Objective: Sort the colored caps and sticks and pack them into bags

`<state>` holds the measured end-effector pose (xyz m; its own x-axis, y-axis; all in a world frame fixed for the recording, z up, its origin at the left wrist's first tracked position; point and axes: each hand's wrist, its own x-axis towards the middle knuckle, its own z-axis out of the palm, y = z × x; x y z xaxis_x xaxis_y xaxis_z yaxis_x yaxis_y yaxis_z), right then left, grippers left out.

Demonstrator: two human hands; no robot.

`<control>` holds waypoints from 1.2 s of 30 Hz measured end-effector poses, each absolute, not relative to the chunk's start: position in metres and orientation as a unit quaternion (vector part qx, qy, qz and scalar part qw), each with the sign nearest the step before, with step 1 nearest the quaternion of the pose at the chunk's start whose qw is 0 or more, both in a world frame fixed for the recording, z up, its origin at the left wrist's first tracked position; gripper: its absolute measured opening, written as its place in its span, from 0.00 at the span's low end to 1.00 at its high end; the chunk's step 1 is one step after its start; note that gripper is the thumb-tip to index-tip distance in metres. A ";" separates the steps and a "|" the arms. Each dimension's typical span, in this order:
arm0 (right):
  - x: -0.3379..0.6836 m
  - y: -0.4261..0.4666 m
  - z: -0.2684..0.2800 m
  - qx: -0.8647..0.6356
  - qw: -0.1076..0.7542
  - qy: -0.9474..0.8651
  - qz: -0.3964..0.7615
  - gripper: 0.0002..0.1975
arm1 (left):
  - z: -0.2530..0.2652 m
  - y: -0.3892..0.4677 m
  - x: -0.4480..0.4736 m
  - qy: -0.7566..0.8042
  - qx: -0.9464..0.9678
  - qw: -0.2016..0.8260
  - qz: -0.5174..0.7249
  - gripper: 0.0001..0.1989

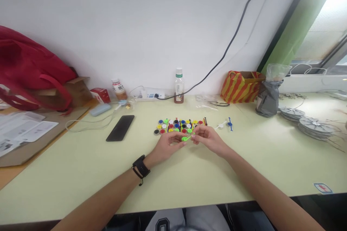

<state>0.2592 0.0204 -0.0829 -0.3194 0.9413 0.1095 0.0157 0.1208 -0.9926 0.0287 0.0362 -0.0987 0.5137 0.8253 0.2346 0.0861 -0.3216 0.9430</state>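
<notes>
Between my two hands is a small bright green plastic piece (185,139) with a round end and a thin stem. My left hand (168,145) pinches its round end between thumb and fingers. At the stem's tip, my right hand (207,138) closes its thumb and forefinger. Just beyond my fingers lie rows of small round plastic discs (170,126) in red, yellow, white, blue, green and black, with thin sticks among them. To the right of these rest a white stick piece (221,125) and a blue stick piece (230,124), each with a round middle.
A black phone (120,128) lies to the left. Along the wall stand a drink bottle (179,86), a second bottle (118,89), a power strip (151,94) and a striped bag (240,88). Stacked metal discs (316,128) sit at right; papers (18,133) lie at far left.
</notes>
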 end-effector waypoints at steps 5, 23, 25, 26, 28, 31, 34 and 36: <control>0.261 0.023 -0.084 -0.413 0.423 -0.620 0.516 0.15 | -0.100 0.037 0.028 0.324 0.735 0.459 0.379 0.16; 0.263 0.025 -0.086 -0.369 0.431 -0.630 0.530 0.16 | -0.087 0.032 0.027 0.294 0.713 0.529 0.354 0.14; 0.264 0.026 -0.086 -0.372 0.441 -0.631 0.519 0.18 | -0.086 0.033 0.026 0.300 0.700 0.542 0.355 0.15; 0.264 0.026 -0.087 -0.379 0.447 -0.635 0.503 0.19 | -0.086 0.034 0.025 0.306 0.691 0.548 0.360 0.16; 0.265 0.025 -0.088 -0.398 0.459 -0.652 0.454 0.20 | -0.090 0.037 0.025 0.320 0.669 0.556 0.376 0.18; 0.261 0.021 -0.091 -0.410 0.466 -0.683 0.384 0.20 | -0.095 0.041 0.024 0.335 0.642 0.571 0.388 0.18; 0.253 0.015 -0.093 -0.399 0.461 -0.693 0.384 0.27 | -0.095 0.042 0.024 0.332 0.626 0.585 0.395 0.17; 0.249 0.012 -0.092 -0.395 0.459 -0.687 0.402 0.25 | -0.093 0.042 0.025 0.329 0.618 0.587 0.406 0.18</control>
<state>0.2493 0.0115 -0.0921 -0.2681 0.9110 0.3132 0.1739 0.3656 -0.9144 0.0249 0.0416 -0.0927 0.4532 0.8838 0.1167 -0.0699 -0.0952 0.9930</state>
